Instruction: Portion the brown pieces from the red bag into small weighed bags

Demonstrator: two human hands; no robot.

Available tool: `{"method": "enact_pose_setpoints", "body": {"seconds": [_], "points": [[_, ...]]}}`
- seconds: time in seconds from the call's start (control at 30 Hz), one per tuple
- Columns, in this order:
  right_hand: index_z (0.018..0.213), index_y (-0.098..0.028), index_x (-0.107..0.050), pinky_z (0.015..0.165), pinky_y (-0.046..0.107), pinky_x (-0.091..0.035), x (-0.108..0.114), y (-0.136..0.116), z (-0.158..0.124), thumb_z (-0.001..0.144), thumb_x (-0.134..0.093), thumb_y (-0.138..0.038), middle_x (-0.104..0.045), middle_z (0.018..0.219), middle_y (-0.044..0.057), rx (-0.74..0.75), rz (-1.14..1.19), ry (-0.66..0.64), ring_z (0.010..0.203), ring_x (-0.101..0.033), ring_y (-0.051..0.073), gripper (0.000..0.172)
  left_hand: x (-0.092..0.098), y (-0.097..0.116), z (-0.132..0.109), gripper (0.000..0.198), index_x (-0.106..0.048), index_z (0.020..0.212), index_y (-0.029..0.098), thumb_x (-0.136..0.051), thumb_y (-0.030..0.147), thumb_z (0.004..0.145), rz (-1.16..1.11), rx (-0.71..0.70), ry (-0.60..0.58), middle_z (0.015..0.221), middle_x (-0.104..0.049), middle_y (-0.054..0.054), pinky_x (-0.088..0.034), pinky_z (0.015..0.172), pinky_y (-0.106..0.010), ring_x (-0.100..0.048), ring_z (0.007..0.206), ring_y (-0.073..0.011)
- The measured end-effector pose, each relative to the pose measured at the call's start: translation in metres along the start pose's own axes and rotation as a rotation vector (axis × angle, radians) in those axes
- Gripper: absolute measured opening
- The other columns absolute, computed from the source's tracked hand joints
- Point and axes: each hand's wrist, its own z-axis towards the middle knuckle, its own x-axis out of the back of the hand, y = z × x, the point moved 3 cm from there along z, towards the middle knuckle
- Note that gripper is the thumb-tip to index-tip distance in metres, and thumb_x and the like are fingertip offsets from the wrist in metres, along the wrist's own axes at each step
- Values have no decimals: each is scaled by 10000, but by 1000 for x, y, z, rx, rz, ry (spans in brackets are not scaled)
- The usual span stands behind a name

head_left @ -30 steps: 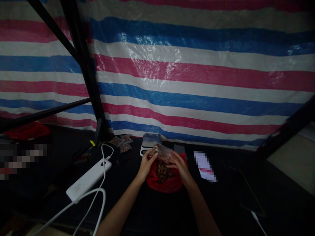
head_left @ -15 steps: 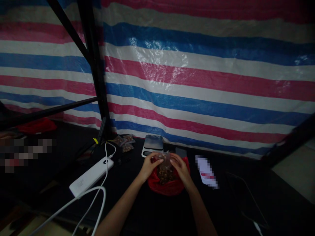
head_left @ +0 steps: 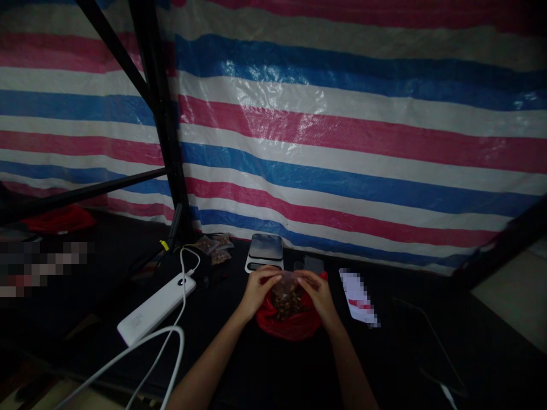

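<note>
I see both hands close together over a red bag [head_left: 288,331] that sits open on the black table [head_left: 273,376]. The left hand [head_left: 259,290] pinches one side of a small clear bag [head_left: 289,280] with its thumb and fingers. The right hand [head_left: 315,290] pinches the other side the same way, so the clear bag hangs between them, just over the brown bits [head_left: 287,307] in the red bag. From where I am, I cannot tell if some of the bits are inside the clear bag or only behind it.

Just past the left hand I see a little scale [head_left: 265,247] with a shiny flat top. To the left of the scale, a few small filled bags [head_left: 220,257] lie in a heap. A flat grey thing [head_left: 315,264] lies past the right hand, and I cannot tell what it is.

On my left, a long white power bank [head_left: 151,313] lies at a slant with a white cord [head_left: 182,336] looping over it. On my right is a thin white thing [head_left: 352,293], too blurred to read. Behind it all hangs a big striped sheet [head_left: 342,148] in red, white and blue
</note>
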Motion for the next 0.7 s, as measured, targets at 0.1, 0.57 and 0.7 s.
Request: {"method": "enact_pose_setpoints", "body": {"seconds": [0.1,0.57,0.7], "points": [[769,-191,-663,792,372,-460,1,-3,0,645,-649,-387,-678,820,54,15,-25,22,814,-611,228,232,0,1,-1,233,-693,827,177,-545,342,759,7,-6,27,842,-655,-74,-433,770,-294,-578,828,-190],[785,-192,-657,757,361,-479,5,-12,-3,640,-647,-395,-672,832,56,30,42,181,802,-612,224,250,2,-2,-3,201,-693,759,205,-577,367,731,245,-29,9,766,-673,-48,-424,713,-280,-569,760,-186],[783,-194,-662,746,365,-481,7,-12,-3,635,-650,-383,-674,820,58,54,4,199,786,-611,225,241,1,-1,-5,224,-690,738,201,-558,382,743,269,-20,29,742,-662,-47,-419,696,-274,-557,736,-182]]}}
